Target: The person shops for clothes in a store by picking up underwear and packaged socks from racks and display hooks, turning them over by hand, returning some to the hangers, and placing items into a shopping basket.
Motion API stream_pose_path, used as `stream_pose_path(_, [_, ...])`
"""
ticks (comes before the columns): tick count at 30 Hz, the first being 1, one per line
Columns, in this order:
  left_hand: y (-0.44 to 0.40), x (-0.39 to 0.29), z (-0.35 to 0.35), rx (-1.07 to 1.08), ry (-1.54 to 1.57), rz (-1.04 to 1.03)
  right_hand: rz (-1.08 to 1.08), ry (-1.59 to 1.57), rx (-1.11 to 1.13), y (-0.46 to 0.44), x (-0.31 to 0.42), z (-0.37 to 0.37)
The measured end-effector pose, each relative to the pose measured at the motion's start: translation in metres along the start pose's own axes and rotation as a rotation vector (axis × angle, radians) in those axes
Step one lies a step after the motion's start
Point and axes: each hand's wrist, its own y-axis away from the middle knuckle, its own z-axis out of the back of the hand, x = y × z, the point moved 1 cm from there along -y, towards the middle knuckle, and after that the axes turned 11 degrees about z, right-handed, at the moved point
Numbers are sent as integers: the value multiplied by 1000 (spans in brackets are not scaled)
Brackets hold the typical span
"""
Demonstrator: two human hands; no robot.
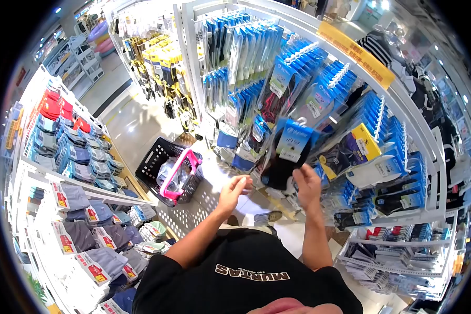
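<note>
My right hand point(307, 184) grips the lower right side of a clear plastic pack point(277, 172) of black fabric goods with a blue header card and a white hanging hook. The exact kind of goods does not show. This pack tilts in front of a rack of similar packs point(319, 99), some of them close behind it. To its left, apart from it, my left hand point(235, 191) is raised with the fingers curled in and pressed together. Nothing shows between those fingers.
A black shopping basket point(146, 170) with a pink handle stands on the floor at left, with something in clear plastic inside. Shelves of folded, tagged goods point(97, 238) line the left side. A yellow sign point(357, 54) runs along the rack's top. A lower shelf point(397, 251) holds more packs.
</note>
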Motion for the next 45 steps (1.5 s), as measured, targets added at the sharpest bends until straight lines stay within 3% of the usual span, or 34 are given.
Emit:
stream_pose_path(3, [6, -17, -13, 40, -12, -32, -159, 23, 144, 27, -27, 1])
stream_pose_path(7, [9, -10, -24, 148, -29, -6, -172, -35, 154, 43, -15, -14])
stream_pose_path(14, [11, -1, -29, 88, -94, -26, -285, -228, -170, 53, -33, -11])
stream_pose_path(20, [33, -6, -54, 44, -221, -31, -391, -439, -165, 59, -51, -17])
stream_pose_path(21, [40, -13, -62, 43, -353, -87, -379, -518, -220, 59, -50, -29])
stream_pose_path(24, [48, -16, -75, 256, -544, -346, -593, -473, -84, 62, -47, -25])
stream_pose_path(26, [58, -28, -86, 245, -744, -581, -526, -1055, 96, 67, -64, -25])
stream_pose_path(28, [60, -26, -87, 257, -835, -627, -562, -1291, 161, 68, -65, -27])
stream_pose_path(32, [60, -30, -83, 278, -829, -542, -539, -1328, 228, 67, -76, -25])
stream_pose_path(34, [57, -27, -82, 290, -777, -506, -585, -1011, 12, 70, -77, -25])
stream_pose_path(37, [47, -26, -72, 240, -660, -508, -520, -852, -97, 52, -66, -14])
stream_pose_path(38, [46, -27, -66, 214, -644, -504, -560, -809, -264, 41, -56, -12])
stream_pose_path(40, [42, -29, -49, 76, -555, -374, -369, -613, -482, 19, -32, -7])
stream_pose_path(42, [30, -23, -20, -55, -577, -405, -135, -556, -379, -1, -4, 9])
stream_pose_path(45, [15, -29, 35, -290, -776, -496, 184, -234, -479, -28, 16, 19])
